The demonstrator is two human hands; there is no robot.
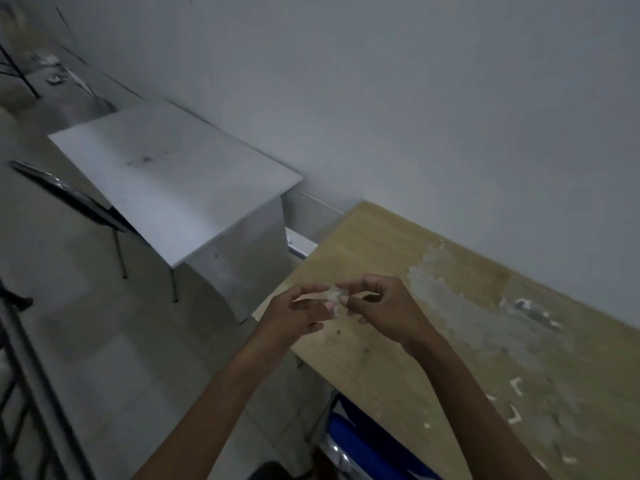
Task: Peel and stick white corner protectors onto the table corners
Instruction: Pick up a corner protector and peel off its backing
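Left hand (298, 315) and right hand (375, 304) raised together, fingertips pinching one small white corner protector (334, 295) between them, blurred. Directly below, the near corner of a worn wooden table (398, 344). Right of the right hand, more white corner protectors (516, 386) lying loose. Beyond the left hand, a white desk (173, 181).

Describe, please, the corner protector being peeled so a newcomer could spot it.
Find the wooden table along the wall. Above its near left corner, both hands pinch a small pale corner protector. The other white pieces lie loose on the tabletop farther right.
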